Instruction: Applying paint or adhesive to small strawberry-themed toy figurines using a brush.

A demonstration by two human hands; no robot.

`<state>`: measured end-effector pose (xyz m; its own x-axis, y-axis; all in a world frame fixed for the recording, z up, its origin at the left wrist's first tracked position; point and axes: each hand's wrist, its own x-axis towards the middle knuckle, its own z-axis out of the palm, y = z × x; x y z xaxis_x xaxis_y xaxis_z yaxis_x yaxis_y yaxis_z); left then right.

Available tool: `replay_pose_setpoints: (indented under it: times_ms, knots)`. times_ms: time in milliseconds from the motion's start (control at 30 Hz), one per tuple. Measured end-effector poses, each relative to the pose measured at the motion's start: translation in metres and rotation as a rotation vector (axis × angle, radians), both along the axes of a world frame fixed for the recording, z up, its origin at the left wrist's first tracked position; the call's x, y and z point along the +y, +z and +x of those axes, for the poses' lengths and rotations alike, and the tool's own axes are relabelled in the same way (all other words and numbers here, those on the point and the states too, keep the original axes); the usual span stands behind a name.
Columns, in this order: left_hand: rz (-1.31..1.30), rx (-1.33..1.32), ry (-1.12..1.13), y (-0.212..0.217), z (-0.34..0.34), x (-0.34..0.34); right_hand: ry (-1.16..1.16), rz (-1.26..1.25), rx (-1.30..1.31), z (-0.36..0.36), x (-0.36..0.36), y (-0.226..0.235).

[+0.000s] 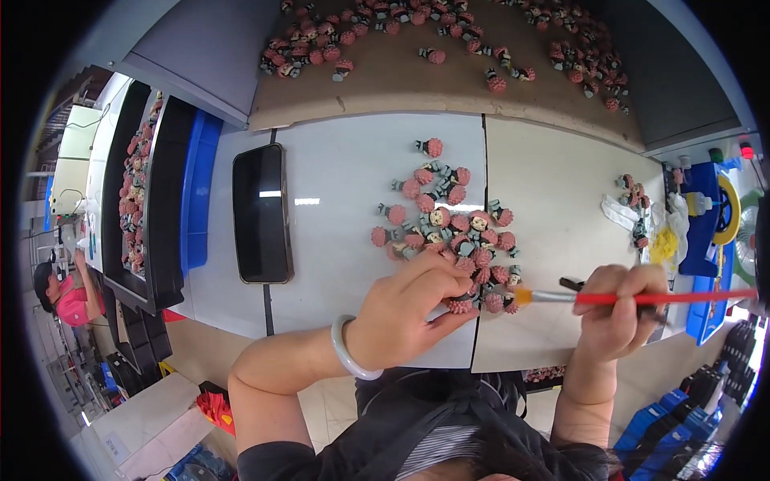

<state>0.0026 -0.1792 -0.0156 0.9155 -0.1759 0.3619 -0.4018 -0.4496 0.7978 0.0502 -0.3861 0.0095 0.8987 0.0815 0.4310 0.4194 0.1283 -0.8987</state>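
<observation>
Glossy white and beige panels make up the worktop (345, 160), on which a cluster of small figurines with bumpy pink heads and grey-green limbs (482, 257) is gathered beside and across a dark seam. Left of the cluster, a broad white stretch is bounded by a black rectangular smartphone (261, 216); right of it, a beige stretch is left. Beyond it, the far edge is met by a brown board (361, 104) strewn with similar figurines. Farther left than the phone, a black tray (166, 192) filled with figurines is placed. At the cluster's near side, a figurine is framed by the left hand's (409, 309) thumb and forefinger; whether this grip is closed cannot be told. Right of the cluster, a red-handled brush (597, 298) is gripped by the right hand (622, 309), its yellowish bristles held at the cluster's edge. Marks on a white table (152, 417), lower left of the cluster, cannot be read.
</observation>
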Motion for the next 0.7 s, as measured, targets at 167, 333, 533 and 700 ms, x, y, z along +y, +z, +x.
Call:
replay_pose_setpoints:
  times_ms: [167, 333, 533, 700]
  knots:
    - [-0.014, 0.018, 0.001, -0.003, -0.004, 0.0, 0.188, -0.531, -0.094, -0.005, 0.01, 0.002]
    - [-0.011, 0.011, 0.006, -0.003, -0.005, -0.004, 0.204, -0.396, -0.105, -0.008, 0.007, -0.003]
    - [-0.189, 0.169, -0.034, 0.004, 0.002, 0.001, -0.14, -0.833, 0.207, 0.021, -0.015, 0.011]
    - [-0.312, 0.382, -0.113, 0.002, 0.004, 0.004, -0.063, -1.28, 0.321, 0.031, -0.015, 0.005]
